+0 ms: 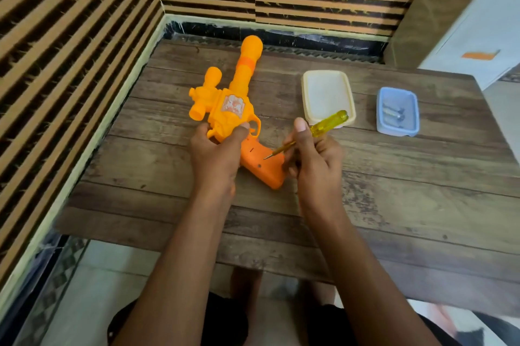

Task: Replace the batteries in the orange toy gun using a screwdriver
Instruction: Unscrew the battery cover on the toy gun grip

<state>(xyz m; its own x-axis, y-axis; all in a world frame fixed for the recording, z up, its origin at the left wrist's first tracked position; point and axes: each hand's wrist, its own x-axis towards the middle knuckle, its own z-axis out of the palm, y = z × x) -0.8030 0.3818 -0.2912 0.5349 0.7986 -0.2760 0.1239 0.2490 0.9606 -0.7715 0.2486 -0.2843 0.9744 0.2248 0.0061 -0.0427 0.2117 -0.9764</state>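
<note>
Two bare forearms reach up from the lower edge over the near rim of the wood-grain plank table (394,205). The left hand (216,154) is closed around the body of the orange plastic toy gun (233,109), thumb and fingers clamped just behind the trigger guard. The gun lies on its side at the table's centre, grip pointing to 5 o'clock, barrel to 12. The right hand (315,157) is wrapped shut around a yellow translucent-handled screwdriver (318,127), whose metal tip touches the grip's side. At 2 o'clock from the gun sits a cream rectangular plastic container (326,92); further toward 3 o'clock, a blue plastic tub (397,110) holds batteries (392,115).
</note>
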